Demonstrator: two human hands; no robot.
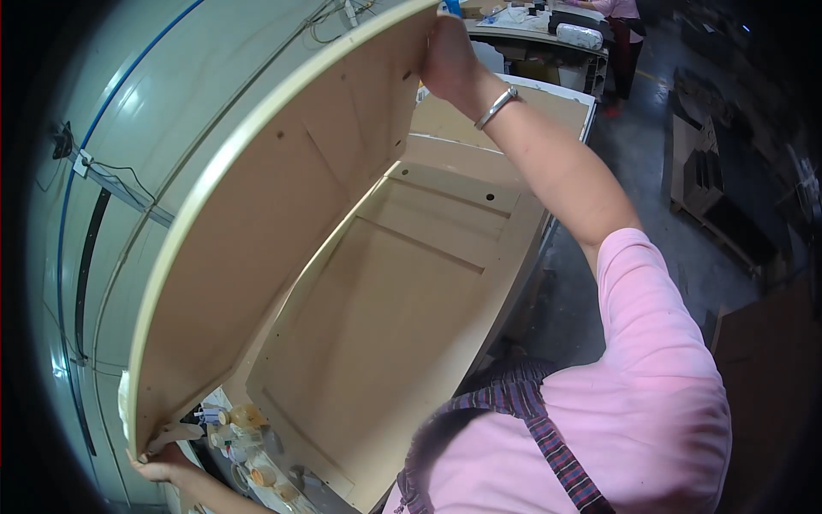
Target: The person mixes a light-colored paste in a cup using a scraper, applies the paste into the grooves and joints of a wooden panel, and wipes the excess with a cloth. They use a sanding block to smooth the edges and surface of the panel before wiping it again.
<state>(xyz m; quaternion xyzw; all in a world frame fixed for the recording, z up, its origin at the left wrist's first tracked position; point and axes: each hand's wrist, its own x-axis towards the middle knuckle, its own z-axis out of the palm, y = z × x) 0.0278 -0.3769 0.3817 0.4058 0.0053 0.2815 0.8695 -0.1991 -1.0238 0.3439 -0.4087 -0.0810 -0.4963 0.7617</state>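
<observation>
And from my remote seat I see a blue cable (158, 38) running down the pale wall (201, 107), bottles (246, 417) clustered lower left, a co-worker (622, 12) by the far table (533, 36), and dark panels (728, 184) stacked over on the right

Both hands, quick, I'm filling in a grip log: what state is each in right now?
Left hand: holding the raised panel at its near corner.
Right hand: closed on the same panel's far end.
</observation>
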